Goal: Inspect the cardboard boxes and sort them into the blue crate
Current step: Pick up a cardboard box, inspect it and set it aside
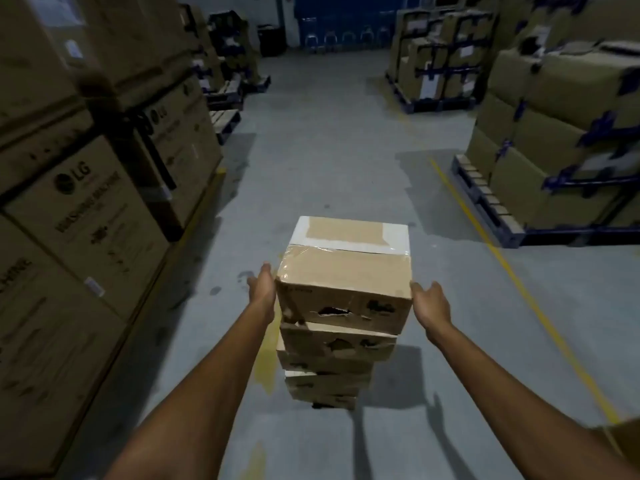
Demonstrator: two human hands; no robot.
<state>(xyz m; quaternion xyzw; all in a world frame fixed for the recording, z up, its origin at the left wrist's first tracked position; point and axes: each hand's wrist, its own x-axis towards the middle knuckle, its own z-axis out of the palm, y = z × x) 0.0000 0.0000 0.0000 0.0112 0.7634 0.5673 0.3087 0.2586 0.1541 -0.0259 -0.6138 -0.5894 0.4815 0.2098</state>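
A stack of several small cardboard boxes point(332, 362) stands on the grey floor in the aisle in front of me. The top box point(346, 271) has clear tape and a white label band across its lid, and its front face is torn. It sits slightly askew on the box below. My left hand point(262, 289) lies flat against the top box's left side, thumb up. My right hand point(431, 303) is spread beside the right side, with only the fingertips at the box's corner. No blue crate is in view.
Tall stacked appliance cartons point(86, 209) line the left side. Strapped cartons on blue pallets point(561, 161) stand at the right, behind a yellow floor line point(512, 275). More pallets point(440, 64) and a blue wall point(346, 19) lie at the aisle's far end.
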